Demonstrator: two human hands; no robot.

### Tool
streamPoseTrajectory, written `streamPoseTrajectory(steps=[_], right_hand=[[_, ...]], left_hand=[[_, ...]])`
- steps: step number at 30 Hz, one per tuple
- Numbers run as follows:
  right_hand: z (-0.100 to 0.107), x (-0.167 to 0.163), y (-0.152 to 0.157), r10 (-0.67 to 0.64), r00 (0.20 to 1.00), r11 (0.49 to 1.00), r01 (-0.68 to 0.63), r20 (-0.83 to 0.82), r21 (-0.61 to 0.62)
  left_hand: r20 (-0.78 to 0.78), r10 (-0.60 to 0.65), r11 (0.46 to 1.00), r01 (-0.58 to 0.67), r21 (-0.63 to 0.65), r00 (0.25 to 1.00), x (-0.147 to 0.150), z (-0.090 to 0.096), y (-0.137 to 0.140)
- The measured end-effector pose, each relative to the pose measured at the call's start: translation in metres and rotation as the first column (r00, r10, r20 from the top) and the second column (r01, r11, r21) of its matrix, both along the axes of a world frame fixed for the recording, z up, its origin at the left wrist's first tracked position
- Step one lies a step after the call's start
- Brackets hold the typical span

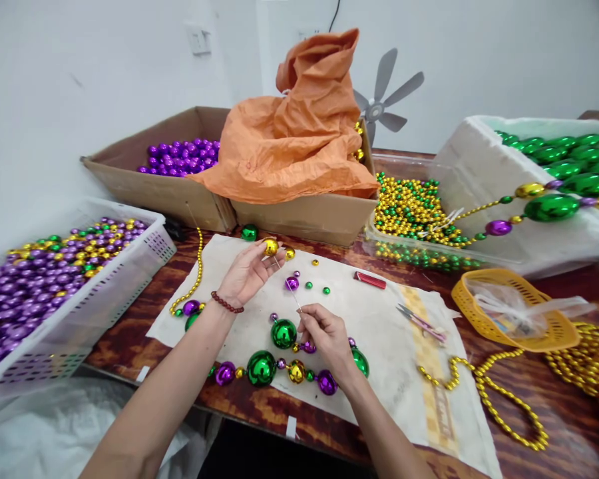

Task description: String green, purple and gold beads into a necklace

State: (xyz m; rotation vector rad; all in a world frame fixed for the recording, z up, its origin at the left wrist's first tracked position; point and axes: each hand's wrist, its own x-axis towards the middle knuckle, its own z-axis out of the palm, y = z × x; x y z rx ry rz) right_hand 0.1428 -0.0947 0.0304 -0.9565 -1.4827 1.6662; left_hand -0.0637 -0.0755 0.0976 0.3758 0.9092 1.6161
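Note:
My left hand, with a brown bead bracelet at its wrist, holds a shiny gold bead between thumb and fingers above the white cloth. A thin white string slants down from that bead to my right hand, whose thumb and fingers are pinched on it. Under and beside my right hand lies a strand of large beads, among them a green bead, a gold bead and a purple bead. Loose on the cloth between my hands are a purple bead and smaller green ones.
Past the cloth stand cardboard boxes under an orange sack. A white basket of beads is at left. A red-handled cutter, scissors, a yellow basket and gold bead chains lie at right.

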Motion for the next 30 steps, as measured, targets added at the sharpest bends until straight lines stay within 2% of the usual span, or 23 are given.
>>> streamPoseTrajectory(steps=[12, 19, 23, 26, 28, 29, 30], right_hand=[[-0.003, -0.006, -0.002, 0.017, 1.0, 0.999, -0.016, 0.004, -0.039], [0.001, -0.015, -0.001, 0.013, 1.0, 1.0, -0.014, -0.021, -0.011], [0.006, -0.024, 0.0, -0.004, 0.999, 1.0, 0.005, -0.048, 0.018], [0.007, -0.026, -0.001, -0.032, 0.996, 0.999, 0.035, -0.082, 0.033], [0.005, -0.022, -0.003, -0.042, 0.993, 0.998, 0.047, -0.108, 0.039], [0.004, -0.02, -0.005, -0.039, 0.992, 0.998, 0.044, -0.122, 0.04], [0.003, -0.017, -0.007, -0.031, 0.99, 0.998, 0.037, -0.136, 0.041]], left_hand=[[0.047, 0.002, 0.999, -0.003, 0.034, 0.999, 0.003, -0.001, -0.004], [-0.037, -0.044, 0.991, 0.049, 0.123, 0.998, 0.01, 0.002, -0.016], [-0.144, -0.149, 0.978, 0.168, 0.127, 0.978, 0.021, -0.003, -0.029], [-0.32, -0.254, 0.955, 0.289, 0.067, 0.913, 0.022, -0.014, -0.034], [-0.51, -0.226, 0.965, 0.262, -0.001, 0.83, 0.017, -0.024, -0.028], [-0.638, -0.185, 0.974, 0.224, -0.02, 0.748, 0.015, -0.029, -0.022], [-0.772, -0.143, 0.98, 0.196, -0.025, 0.62, 0.013, -0.035, -0.015]])
